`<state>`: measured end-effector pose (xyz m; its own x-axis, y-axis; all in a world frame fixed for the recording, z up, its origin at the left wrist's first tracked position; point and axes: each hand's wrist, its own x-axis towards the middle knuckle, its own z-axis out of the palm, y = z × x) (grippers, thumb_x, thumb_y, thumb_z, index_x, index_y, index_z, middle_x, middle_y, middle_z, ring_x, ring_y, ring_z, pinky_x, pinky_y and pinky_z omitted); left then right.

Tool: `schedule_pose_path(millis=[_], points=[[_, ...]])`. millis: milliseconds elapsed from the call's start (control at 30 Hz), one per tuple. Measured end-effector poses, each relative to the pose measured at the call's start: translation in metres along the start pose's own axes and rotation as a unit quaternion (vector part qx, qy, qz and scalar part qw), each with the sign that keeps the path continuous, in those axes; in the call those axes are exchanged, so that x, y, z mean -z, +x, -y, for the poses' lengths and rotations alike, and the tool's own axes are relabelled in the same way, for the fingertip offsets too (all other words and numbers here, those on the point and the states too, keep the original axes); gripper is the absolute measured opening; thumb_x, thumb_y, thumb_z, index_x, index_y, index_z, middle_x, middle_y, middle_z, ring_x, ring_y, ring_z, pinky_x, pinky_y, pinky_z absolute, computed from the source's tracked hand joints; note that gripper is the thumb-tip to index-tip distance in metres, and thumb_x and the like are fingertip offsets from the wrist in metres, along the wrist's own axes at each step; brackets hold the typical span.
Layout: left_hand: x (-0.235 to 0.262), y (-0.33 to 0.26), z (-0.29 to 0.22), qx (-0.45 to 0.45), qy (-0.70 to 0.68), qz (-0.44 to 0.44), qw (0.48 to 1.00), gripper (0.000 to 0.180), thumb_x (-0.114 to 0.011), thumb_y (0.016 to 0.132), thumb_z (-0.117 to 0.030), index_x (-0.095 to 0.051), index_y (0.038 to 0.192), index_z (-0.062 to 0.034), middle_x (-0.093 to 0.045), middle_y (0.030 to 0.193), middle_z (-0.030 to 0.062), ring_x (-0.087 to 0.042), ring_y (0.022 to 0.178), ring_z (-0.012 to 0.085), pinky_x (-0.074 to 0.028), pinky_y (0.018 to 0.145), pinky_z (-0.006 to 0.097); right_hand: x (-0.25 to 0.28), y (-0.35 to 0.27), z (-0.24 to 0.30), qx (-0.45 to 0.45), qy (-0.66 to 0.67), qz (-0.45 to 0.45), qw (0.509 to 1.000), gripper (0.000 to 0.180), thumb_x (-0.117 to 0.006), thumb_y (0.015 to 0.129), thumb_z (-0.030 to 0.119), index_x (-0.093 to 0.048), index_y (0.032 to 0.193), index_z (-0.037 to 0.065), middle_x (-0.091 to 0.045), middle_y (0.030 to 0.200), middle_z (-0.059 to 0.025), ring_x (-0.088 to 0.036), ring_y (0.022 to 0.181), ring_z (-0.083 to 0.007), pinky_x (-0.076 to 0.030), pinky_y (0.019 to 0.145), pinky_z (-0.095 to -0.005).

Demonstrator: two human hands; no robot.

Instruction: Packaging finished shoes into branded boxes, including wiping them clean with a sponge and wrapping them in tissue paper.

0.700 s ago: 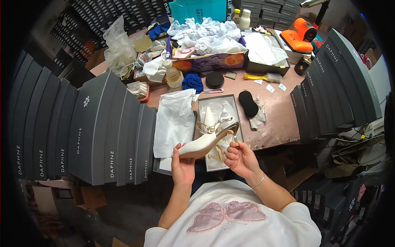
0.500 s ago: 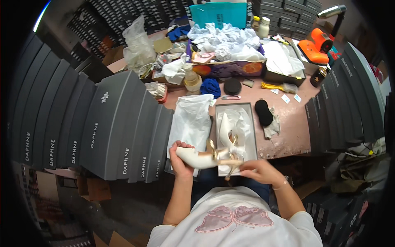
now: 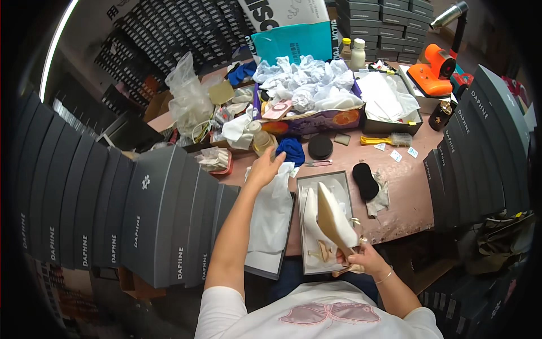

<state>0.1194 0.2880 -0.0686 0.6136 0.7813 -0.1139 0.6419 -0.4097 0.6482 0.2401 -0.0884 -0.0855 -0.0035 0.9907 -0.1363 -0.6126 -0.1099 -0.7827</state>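
Observation:
In my right hand (image 3: pixel 366 261) is a white pointed high-heeled shoe (image 3: pixel 332 219), gripped at its heel end, toe directed away from me. It hangs over an open grey shoebox (image 3: pixel 301 182). Inside the box lies a second white shoe (image 3: pixel 310 216), partly hidden, with white tissue around it. My left hand (image 3: pixel 263 169) is stretched out, fingers apart, holding nothing. It is just in front of a bottle with a pale cap (image 3: pixel 262 139) and left of a crumpled blue cloth (image 3: pixel 291 152); whether it touches the bottle I cannot tell.
White tissue paper (image 3: pixel 270 217) covers a box part beside the shoebox. Stacked dark shoeboxes (image 3: pixel 155 220) wall the left; another stack (image 3: pixel 480 135) stands right. Across the table are a black round tin (image 3: pixel 320 147), a yellow-handled brush (image 3: pixel 387 140), a black oval pad (image 3: pixel 365 181) and a carton of crumpled paper (image 3: pixel 316 124).
My left hand has let go of the shoe and moved forward toward the bottle. The shoe is now in my right hand, toe swung from the left to pointing away from me.

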Motion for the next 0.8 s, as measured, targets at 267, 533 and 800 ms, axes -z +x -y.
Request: schedule_pose_path(millis=[267,533,800], points=[[0.017,-0.006,-0.1,-0.084,-0.127,0.285,0.946,0.025,-0.053,0.098,-0.027,-0.059,0.089,-0.004,-0.059,0.072,0.0007,-0.053,0.058,0.0074,-0.044,0.054,0.023,0.02,-0.03,0.027,0.11,0.258,-0.1,0.954,0.05,-0.056,0.087,0.026,-0.05,0.128,-0.001,-0.063,0.113,-0.019,-0.061,0.084,-0.0203,-0.051,0.06,-0.03],[0.017,-0.122,-0.159,-0.258,0.362,-0.007,0.896,0.032,-0.058,0.088,-0.026,-0.065,0.069,-0.001,-0.063,0.073,0.0168,-0.063,0.072,0.0341,-0.051,0.065,0.043,0.028,-0.036,0.03,0.125,0.482,-0.011,0.867,0.043,-0.048,0.089,0.031,-0.058,0.116,-0.002,-0.062,0.096,-0.0127,-0.053,0.087,-0.023,-0.046,0.054,-0.028],[0.034,-0.181,-0.116,-0.303,0.339,-0.043,0.89,0.024,-0.061,0.071,-0.001,-0.058,0.096,-0.0013,-0.059,0.095,0.0129,-0.062,0.088,0.0307,-0.053,0.07,0.04,-0.047,-0.051,0.064,0.031,0.061,0.05,0.996,0.05,-0.055,0.089,0.019,-0.04,0.132,-0.001,-0.058,0.086,-0.0104,-0.062,0.066,-0.0151,-0.051,0.056,-0.0251]])
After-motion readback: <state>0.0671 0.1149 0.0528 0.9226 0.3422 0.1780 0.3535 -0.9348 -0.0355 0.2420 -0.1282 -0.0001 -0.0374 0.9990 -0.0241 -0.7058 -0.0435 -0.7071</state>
